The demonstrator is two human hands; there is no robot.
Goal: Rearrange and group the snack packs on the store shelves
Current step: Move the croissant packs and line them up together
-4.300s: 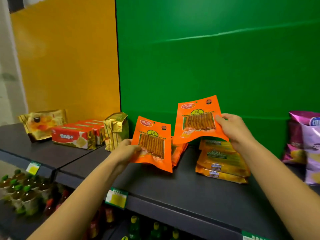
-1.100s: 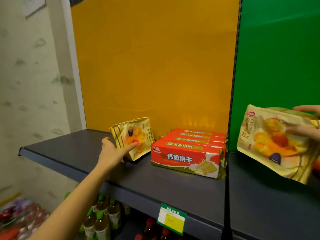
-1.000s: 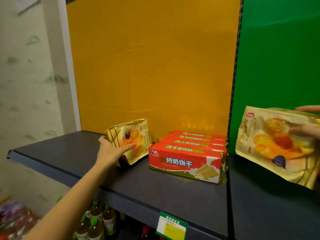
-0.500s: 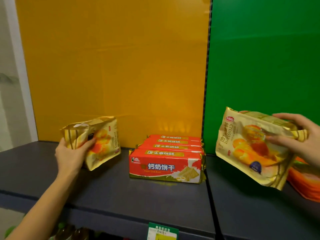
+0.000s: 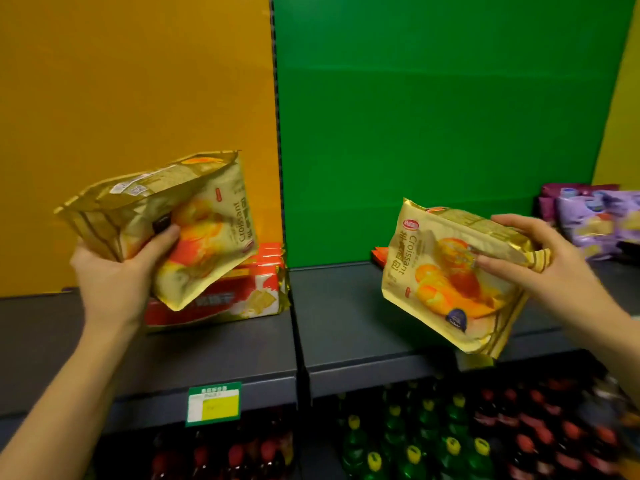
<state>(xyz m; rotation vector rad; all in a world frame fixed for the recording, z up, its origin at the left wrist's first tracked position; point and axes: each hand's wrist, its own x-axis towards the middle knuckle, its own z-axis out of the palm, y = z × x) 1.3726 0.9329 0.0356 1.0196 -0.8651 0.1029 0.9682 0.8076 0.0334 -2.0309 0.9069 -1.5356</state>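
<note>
I hold two gold croissant packs in the air in front of the dark grey shelf [image 5: 346,327]. My left hand [image 5: 117,275] grips the left croissant pack [image 5: 194,223], tilted, above the red biscuit boxes [image 5: 256,292] by the yellow back panel. My right hand [image 5: 540,261] grips the right croissant pack [image 5: 446,285] by its top right edge, in front of the green back panel. A corner of the orange snack packs [image 5: 379,254] shows behind the right pack.
Purple snack bags [image 5: 595,220] stand at the far right of the shelf. A green and yellow price tag [image 5: 214,403] hangs on the shelf's front edge. Bottles with red and yellow caps [image 5: 415,441] fill the shelf below.
My left hand has lifted its croissant pack off the shelf and carried it right, over the red boxes. The view has swung right, and the right pack stays held.
</note>
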